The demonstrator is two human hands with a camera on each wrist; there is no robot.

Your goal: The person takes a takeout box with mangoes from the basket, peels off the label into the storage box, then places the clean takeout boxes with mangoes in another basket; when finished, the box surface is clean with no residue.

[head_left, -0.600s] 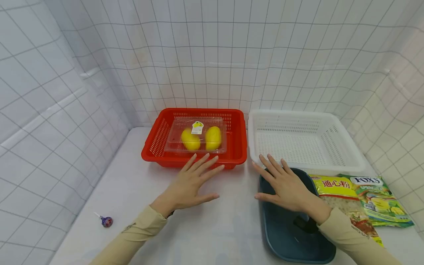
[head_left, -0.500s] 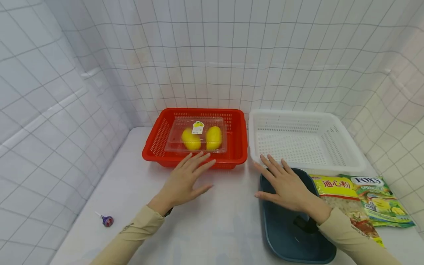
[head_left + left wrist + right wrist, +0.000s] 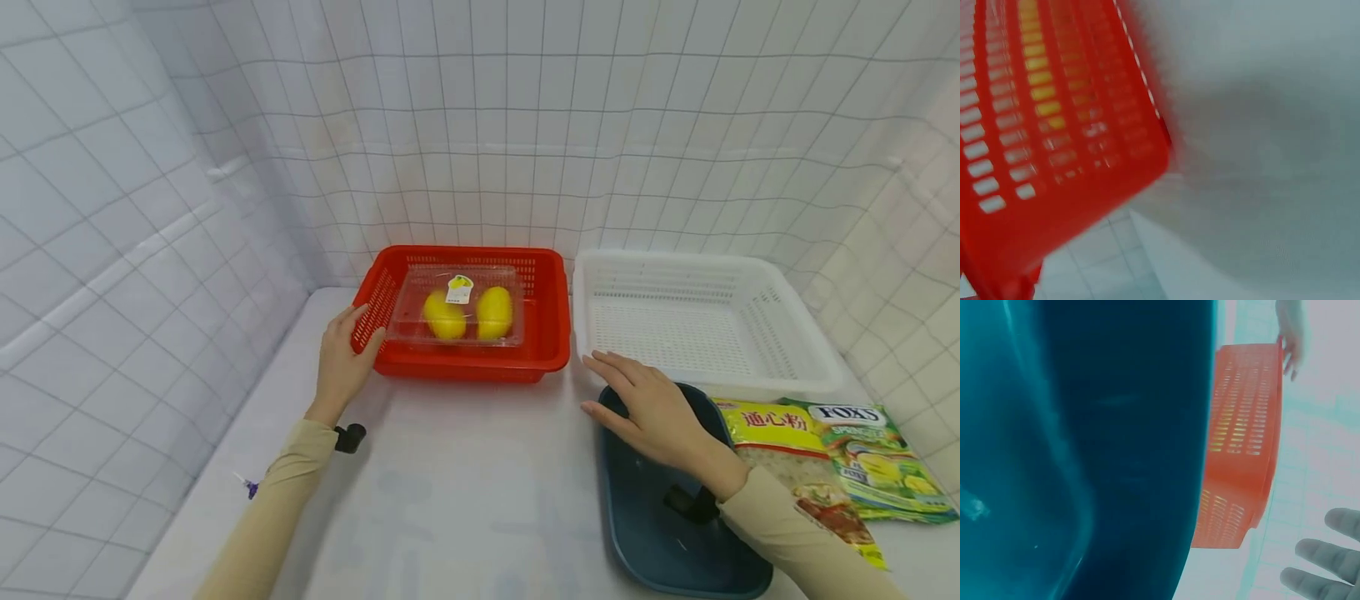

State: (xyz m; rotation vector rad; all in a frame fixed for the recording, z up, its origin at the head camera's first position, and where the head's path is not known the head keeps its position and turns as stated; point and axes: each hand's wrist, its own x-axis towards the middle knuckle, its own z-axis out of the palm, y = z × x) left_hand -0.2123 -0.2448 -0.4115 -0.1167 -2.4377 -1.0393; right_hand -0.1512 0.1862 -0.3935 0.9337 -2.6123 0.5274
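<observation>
My left hand is at the left side of the red basket, fingers loosely bent, thumb near the front left corner. Whether the fingertips touch the rim is hard to tell. A clear plastic box lies inside that basket, holding two yellow lemon-like fruits under a label. My right hand hovers above the dark blue bin, fingers extended and holding nothing. In the right wrist view, fingers of this hand show at the right edge, beside the bin wall.
Right of the red basket stands a white basket. A macaroni bag and a green Fox's candy bag lie at the right. The lollipop at the left is partly behind my sleeve. Gridded white cloth walls surround the table.
My left hand has moved left, from in front of the red basket to its left side. The right hand stays over the bin, its fingers closer together. The head view has turned slightly left.
</observation>
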